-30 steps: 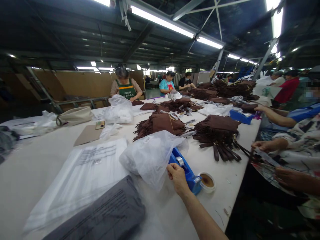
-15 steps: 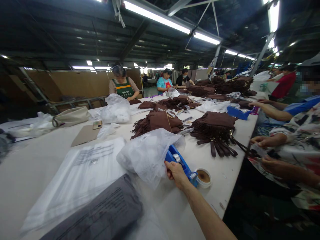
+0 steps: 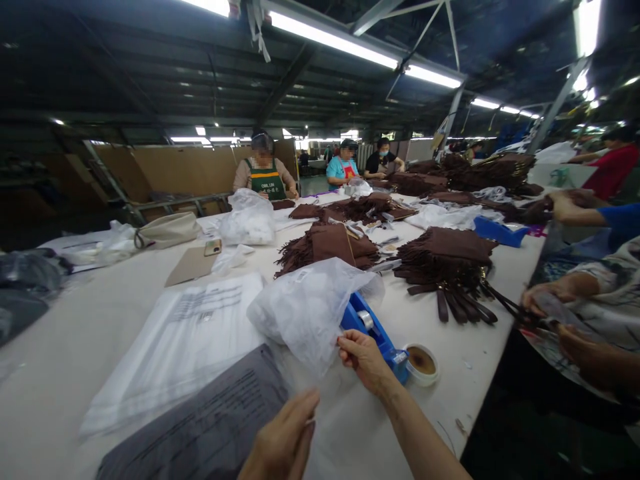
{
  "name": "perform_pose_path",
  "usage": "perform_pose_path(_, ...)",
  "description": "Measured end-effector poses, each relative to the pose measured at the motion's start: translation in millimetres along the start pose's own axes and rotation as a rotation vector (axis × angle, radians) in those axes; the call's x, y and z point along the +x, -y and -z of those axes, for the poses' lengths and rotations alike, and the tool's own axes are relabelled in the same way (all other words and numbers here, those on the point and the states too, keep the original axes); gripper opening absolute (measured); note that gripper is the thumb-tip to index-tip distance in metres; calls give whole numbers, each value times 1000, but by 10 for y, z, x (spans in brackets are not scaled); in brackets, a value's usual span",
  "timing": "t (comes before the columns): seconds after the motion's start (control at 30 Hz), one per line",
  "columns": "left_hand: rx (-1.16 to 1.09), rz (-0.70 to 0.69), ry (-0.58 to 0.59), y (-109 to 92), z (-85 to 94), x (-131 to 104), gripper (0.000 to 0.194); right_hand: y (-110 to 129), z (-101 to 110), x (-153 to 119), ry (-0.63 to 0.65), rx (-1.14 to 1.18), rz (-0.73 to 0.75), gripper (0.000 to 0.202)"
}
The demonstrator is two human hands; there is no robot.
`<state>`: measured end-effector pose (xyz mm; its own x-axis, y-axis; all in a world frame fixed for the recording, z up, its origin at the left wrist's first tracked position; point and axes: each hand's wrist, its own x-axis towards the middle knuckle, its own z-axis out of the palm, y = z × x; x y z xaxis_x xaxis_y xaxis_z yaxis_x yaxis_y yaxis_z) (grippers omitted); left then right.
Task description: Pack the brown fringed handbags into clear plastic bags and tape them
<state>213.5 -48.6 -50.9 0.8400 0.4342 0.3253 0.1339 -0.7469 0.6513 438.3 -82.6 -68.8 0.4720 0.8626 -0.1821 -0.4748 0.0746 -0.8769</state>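
Note:
My right hand (image 3: 364, 358) is closed in a pinch at the right edge of a clear plastic bag (image 3: 300, 310) filled with white wads. Its fingertips meet the film; what lies between them is too small to tell. Just behind that hand stands a blue tape dispenser (image 3: 373, 327) with a roll of tape, beside a round white tub (image 3: 423, 363) with a brown inside. My left hand (image 3: 283, 437) reaches in from the bottom, fingers stretched out, nothing visible in it. Close to it lies a dark grey printed plastic packet (image 3: 200, 420).
Flat clear bags (image 3: 175, 347) lie stacked at left, near cardboard (image 3: 190, 267) with a phone (image 3: 213, 247). Brown fringed bags (image 3: 447, 250) are piled beyond the tape dispenser. Co-workers sit along the far side and right edge; one co-worker's hands (image 3: 555, 300) hold a strap there.
My left hand has come into view from the bottom. My right hand stays at the bag's edge. The view has swung slightly left.

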Motion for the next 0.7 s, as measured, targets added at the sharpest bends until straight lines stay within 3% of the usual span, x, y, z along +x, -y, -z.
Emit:
perform_pose_path(0.07, 12, 146, 73, -93, -203, 417, 46, -11, 9, -14, 0, -4, 11, 35)
perform_pose_path(0.13, 31, 295, 64, -167, -359, 770, 49, -21, 30, -28, -2, -12, 26, 31)
perform_pose_path(0.23, 56, 420, 39, -214, -487, 1061, 41, -36, 60, -42, 1, -29, 43, 27)
perform_pose_path(0.37, 64, 544, -11, -194, -532, 1153, 23, -34, 57, -30, -3, -59, 67, 26)
perform_pose_path(0.47, 0, 614, -111, -157, -516, 1170, 18, -15, 47, -10, -33, -96, 92, 25)
perform_pose_path(0.6, -222, 701, -303, -70, -511, 1205, 20, 6, 95, -45, -128, -163, 127, 19)
perform_pose_path(0.7, -479, 797, -467, 11, -607, 1296, 28, 10, 157, -167, -150, -219, 128, 15)
